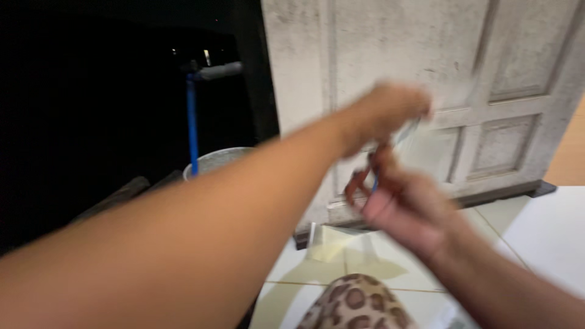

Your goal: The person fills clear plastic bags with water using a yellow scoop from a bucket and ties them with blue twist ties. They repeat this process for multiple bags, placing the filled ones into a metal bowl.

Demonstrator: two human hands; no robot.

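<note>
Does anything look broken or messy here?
The white door looks grimy and scuffed, with worn paint along its bottom edge. A clear plastic bag lies loose on the tiled floor beside it. Both hands are too blurred to judge.

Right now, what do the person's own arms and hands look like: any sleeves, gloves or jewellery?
Both forearms are bare, with no sleeves in view. The left hand and right hand wear no gloves. Motion blur hides any rings or nail detail; no watch or bracelet shows on either wrist.
</note>
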